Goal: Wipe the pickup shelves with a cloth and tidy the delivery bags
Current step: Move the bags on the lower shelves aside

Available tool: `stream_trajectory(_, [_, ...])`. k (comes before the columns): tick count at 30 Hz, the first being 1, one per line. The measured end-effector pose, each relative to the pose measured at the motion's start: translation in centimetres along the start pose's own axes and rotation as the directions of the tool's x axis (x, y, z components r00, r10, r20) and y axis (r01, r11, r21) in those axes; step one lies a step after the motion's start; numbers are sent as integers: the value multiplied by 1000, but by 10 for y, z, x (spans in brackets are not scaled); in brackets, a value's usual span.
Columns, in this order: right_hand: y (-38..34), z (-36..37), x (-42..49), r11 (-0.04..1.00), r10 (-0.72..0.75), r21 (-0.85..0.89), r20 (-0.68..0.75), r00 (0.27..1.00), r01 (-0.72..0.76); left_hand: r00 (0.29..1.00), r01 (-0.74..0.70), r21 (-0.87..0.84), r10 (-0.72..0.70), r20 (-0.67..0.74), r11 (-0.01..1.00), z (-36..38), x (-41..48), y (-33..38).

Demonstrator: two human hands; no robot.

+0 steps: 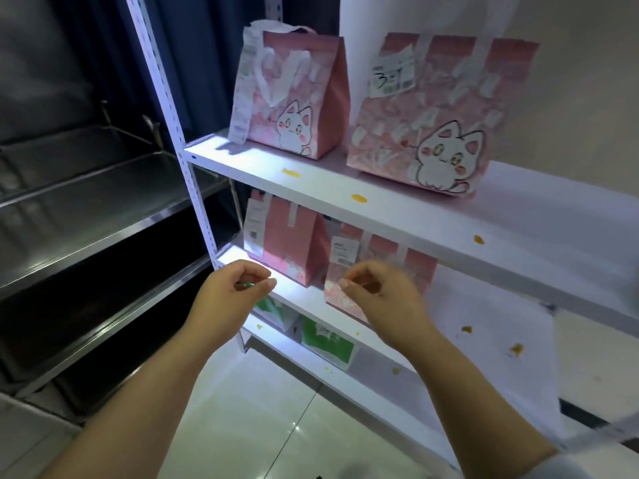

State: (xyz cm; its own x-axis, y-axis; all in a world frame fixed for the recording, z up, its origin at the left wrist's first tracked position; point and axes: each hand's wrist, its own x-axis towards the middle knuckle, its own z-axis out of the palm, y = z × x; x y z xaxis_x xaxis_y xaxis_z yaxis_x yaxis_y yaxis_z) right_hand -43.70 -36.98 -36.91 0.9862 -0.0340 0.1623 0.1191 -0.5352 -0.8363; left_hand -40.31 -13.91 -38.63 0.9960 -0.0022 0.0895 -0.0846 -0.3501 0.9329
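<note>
Glossy pale floor tiles (269, 420) fill the bottom centre. Above them both bare forearms reach up. The left hand (231, 292) and right hand (380, 295) are each clenched loosely, thumb to forefinger, with nothing plainly held (both are blurred).

The hands hover in front of the white middle shelf (297, 297) at frame centre. Two pink bags (287, 243) stand on it, and orange crumbs (467, 329) are scattered on its right part. Lower down, green-and-white bags (328, 344) sit on the bottom shelf (311, 371).

Further up, the top shelf (397, 216) has orange spots (359, 198) along its front. It carries two upright pink cat-print bags, the left one (297, 95) with a long receipt (242, 88) and the right one (439, 112) with a label (392, 76).

A white perforated upright (179, 133) borders the unit, with dark steel racks (86, 202) at the left. A pale wall (570, 81) is at the upper right.
</note>
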Motion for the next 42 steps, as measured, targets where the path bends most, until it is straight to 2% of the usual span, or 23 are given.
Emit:
stream_trajectory(8, [3, 80, 72, 999, 43, -9, 87, 995, -43, 996, 68, 58, -71, 50, 996, -41, 79, -64])
stream_trajectory(12, [6, 131, 111, 994, 111, 8, 58, 992, -111, 990, 56, 92, -67, 120, 994, -67, 137, -98])
stream_trajectory(18, [7, 203, 166, 967, 254, 50, -52, 966, -252, 953, -5, 162, -44, 300, 987, -99, 228, -138])
stream_trajectory(25, [29, 255, 207, 937, 348, 67, -77, 934, -343, 907, 78, 212, -157, 390, 974, -95, 278, -197])
stream_trajectory(29, [61, 281, 222, 909, 416, 60, -91, 905, -412, 876, 138, 158, -195, 440, 978, -75, 287, -238])
stream_trajectory(32, [87, 303, 230, 898, 439, 84, -101, 893, -432, 880, 128, 149, -181, 438, 981, -58, 299, -265])
stream_trajectory(37, [128, 338, 246, 863, 505, 99, -203, 839, -495, 909, 114, 111, -149, 390, 987, -35, 327, -303])
stream_trajectory(42, [143, 357, 277, 908, 411, 30, -253, 876, -417, 925, 119, 77, -139, 354, 990, -20, 351, -319])
